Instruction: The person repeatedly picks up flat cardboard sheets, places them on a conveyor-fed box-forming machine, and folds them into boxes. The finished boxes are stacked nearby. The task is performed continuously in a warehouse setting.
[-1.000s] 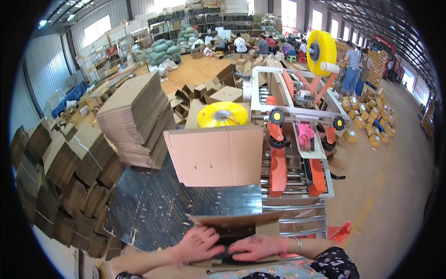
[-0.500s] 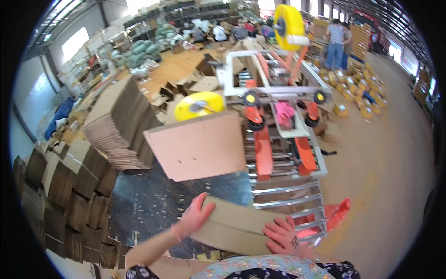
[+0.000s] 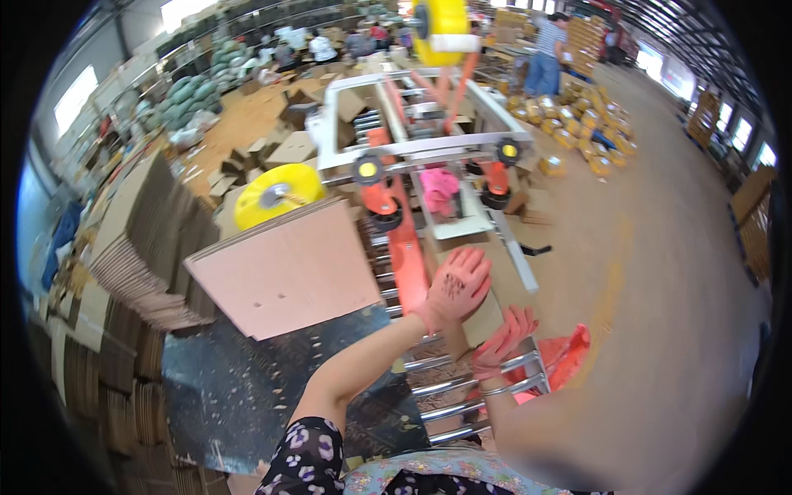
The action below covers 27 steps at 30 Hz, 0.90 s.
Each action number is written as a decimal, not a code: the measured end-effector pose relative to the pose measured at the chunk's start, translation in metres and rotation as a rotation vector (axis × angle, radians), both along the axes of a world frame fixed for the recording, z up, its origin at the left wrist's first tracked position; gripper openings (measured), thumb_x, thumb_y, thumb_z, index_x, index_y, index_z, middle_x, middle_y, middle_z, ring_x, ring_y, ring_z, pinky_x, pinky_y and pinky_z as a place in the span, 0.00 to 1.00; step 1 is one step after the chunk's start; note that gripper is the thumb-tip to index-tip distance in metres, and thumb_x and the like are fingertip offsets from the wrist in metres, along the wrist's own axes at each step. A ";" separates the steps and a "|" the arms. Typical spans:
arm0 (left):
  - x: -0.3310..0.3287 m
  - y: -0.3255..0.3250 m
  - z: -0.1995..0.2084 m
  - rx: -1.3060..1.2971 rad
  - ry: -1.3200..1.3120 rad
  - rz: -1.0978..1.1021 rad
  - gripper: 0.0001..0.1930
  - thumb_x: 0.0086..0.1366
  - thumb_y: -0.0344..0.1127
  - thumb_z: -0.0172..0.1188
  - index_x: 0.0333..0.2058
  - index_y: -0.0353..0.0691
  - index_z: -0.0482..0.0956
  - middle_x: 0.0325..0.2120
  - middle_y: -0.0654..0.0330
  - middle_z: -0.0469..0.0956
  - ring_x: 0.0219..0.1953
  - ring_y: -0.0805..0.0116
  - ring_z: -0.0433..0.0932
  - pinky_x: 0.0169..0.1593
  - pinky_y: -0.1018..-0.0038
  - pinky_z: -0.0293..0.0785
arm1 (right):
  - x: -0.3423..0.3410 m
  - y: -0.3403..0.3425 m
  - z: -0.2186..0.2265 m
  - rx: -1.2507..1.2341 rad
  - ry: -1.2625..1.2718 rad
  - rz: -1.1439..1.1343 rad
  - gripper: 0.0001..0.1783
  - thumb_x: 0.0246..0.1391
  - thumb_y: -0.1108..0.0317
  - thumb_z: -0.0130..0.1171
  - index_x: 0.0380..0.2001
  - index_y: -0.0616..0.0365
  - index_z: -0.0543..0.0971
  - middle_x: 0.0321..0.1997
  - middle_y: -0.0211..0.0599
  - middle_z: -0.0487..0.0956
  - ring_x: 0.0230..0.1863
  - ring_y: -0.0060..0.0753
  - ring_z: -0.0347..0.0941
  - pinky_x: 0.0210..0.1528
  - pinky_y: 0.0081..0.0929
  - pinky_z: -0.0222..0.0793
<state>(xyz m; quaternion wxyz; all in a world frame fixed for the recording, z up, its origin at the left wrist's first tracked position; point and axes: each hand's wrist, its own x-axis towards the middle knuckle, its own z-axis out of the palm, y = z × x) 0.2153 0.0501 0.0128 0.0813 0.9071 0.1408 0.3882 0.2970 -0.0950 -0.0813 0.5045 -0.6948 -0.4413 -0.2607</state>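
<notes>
The box [image 3: 485,323] is of plain brown cardboard, with flat faces and straight edges, and it lies on the shiny metal rollers [image 3: 445,386] at the near mouth of the taping machine [image 3: 425,148]. Its long axis seems to run away from the person, along the conveyor, with the far end pointing toward the machine; the hands cover part of its outline.

The left hand [image 3: 458,285], in a thin pink glove, is laid flat over the box, its fingers stretched forward and nearly side by side. The right hand [image 3: 505,338], gloved likewise, is at the near right edge, its fingers extended and slightly spread; whether it presses there, I cannot tell.

On the left, the dark, scuffed desk [image 3: 289,388] has a smooth but speckled surface. Flat cardboard sheets [image 3: 285,272] lean there, before a glossy yellow tape roll [image 3: 280,195], round like a disc.
</notes>
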 end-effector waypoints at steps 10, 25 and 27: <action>-0.257 0.049 -0.026 -0.354 0.227 0.634 0.22 0.60 0.41 0.59 0.50 0.37 0.74 0.52 0.47 0.72 0.58 0.47 0.67 0.62 0.57 0.62 | -0.212 0.267 0.112 -0.249 -0.405 0.707 0.36 0.47 0.57 0.63 0.60 0.57 0.69 0.66 0.41 0.66 0.69 0.50 0.55 0.71 0.57 0.42; -0.428 0.075 0.047 0.095 0.557 1.025 0.36 0.59 0.60 0.58 0.53 0.32 0.70 0.51 0.44 0.73 0.51 0.45 0.72 0.52 0.51 0.67 | -0.140 0.059 0.157 -0.157 -0.054 1.741 0.06 0.34 0.71 0.58 0.20 0.57 0.71 0.26 0.36 0.71 0.31 0.46 0.67 0.37 0.40 0.65; -0.398 0.006 0.023 0.721 0.474 0.845 0.35 0.57 0.56 0.60 0.52 0.30 0.70 0.49 0.43 0.72 0.47 0.44 0.73 0.48 0.57 0.71 | -0.100 0.014 0.163 -0.369 0.060 1.915 0.03 0.42 0.72 0.59 0.22 0.55 0.74 0.30 0.36 0.77 0.36 0.43 0.73 0.38 0.41 0.66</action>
